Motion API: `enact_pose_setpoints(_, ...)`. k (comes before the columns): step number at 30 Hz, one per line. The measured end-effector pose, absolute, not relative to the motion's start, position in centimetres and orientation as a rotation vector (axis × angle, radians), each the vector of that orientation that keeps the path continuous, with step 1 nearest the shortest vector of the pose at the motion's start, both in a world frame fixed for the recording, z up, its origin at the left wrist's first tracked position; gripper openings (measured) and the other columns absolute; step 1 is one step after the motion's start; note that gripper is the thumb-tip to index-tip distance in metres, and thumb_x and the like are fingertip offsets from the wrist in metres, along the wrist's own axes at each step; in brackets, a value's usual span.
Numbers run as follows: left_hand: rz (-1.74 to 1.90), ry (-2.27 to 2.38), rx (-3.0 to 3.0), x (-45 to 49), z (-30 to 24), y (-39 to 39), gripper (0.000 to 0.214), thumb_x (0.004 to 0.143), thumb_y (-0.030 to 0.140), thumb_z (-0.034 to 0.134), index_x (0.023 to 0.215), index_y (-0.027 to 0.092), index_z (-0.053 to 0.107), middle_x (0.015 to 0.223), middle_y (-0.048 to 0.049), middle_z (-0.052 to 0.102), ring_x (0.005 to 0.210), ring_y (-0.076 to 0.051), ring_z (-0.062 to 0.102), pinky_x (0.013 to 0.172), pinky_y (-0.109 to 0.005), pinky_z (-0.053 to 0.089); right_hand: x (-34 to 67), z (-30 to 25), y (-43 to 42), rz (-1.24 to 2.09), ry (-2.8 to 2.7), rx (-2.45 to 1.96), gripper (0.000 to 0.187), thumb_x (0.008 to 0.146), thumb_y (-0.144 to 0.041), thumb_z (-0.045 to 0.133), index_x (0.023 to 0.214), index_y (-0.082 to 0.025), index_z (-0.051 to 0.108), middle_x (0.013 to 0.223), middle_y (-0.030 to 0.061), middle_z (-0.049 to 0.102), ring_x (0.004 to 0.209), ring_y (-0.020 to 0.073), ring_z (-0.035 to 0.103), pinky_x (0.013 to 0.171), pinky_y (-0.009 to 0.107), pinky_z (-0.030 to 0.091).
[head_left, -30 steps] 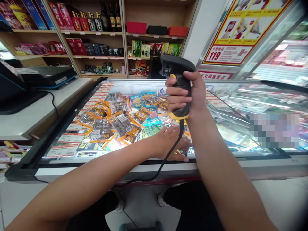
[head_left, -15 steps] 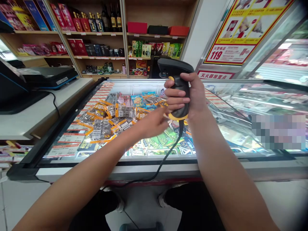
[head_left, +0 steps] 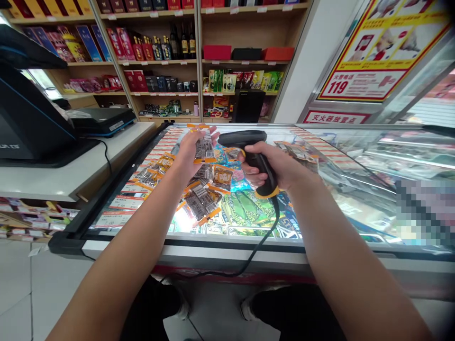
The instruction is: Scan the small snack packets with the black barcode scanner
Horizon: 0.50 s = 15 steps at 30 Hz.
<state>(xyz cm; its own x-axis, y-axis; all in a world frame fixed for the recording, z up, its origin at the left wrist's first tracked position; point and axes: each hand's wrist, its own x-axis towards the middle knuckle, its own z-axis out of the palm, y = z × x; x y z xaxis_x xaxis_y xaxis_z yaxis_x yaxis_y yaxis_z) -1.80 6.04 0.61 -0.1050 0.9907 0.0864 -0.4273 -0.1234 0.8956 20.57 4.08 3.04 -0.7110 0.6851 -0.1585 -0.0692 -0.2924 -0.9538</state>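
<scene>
My left hand (head_left: 189, 148) is closed on a snack packet (head_left: 205, 148) with clear film and orange edges, lifted over the pile. Printing and a barcode show on its near face. Wrapped around the handle of a black and yellow barcode scanner (head_left: 242, 138), my right hand (head_left: 272, 163) holds the scanner's head just right of the packet, apart from it. The scanner's cord (head_left: 266, 237) hangs down toward me. Beneath both hands, similar orange-edged packets (head_left: 202, 201) lie loose on the glass top. Another group of packets (head_left: 297, 152) lies beyond my right hand.
The glass-topped freezer (head_left: 227, 251) spans the front, with green bags (head_left: 245, 208) visible inside. To the left, a counter (head_left: 42, 182) holds a black scale (head_left: 103, 118) and a dark monitor-like machine (head_left: 28, 113). Stocked shelves (head_left: 161, 61) stand behind.
My left hand has moved left from near the scanner's base and now holds a packet up. The scanner has come down and left, toward that packet. The camera view has shifted.
</scene>
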Motion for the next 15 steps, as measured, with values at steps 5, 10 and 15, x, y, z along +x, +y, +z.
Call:
enact_pose_setpoints(5,1.651,0.724,0.874,-3.4,0.0,7.4,0.034,0.082,0.020,0.058,0.116,0.024,0.060,0.119,-0.0037,0.080,0.119,-0.020,0.074,0.099,-0.033,0.060,20.0,2.3,4.1,2.108,-1.518,-0.790,0.027,0.088,-0.042,0.069,0.085,-0.021,0.053,0.058,-0.0040,0.047,0.042,0.0063,0.032,0.037,0.018,0.031)
enact_pose_setpoints(10,1.668,0.730,0.903,-4.0,-0.3,7.8,0.034,0.080,0.023,0.059,0.114,0.024,0.061,0.123,-0.0049,0.079,0.123,-0.021,0.073,0.099,-0.033,0.061,19.9,2.3,4.1,2.104,-1.523,-0.803,0.027,0.088,-0.041,0.069,0.083,-0.020,0.053,0.057,-0.0046,0.046,0.041,0.0051,0.029,0.037,0.017,0.031)
enact_pose_setpoints(15,1.673,0.699,0.926,-4.1,-0.2,7.8,0.033,0.082,0.022,0.057,0.114,0.022,0.060,0.123,-0.0057,0.078,0.119,-0.021,0.073,0.098,-0.032,0.060,19.8,2.1,4.2,2.108,-1.511,-0.787,0.028,0.088,-0.042,0.070,0.082,-0.020,0.054,0.056,-0.0047,0.046,0.040,0.0053,0.029,0.036,0.018,0.031)
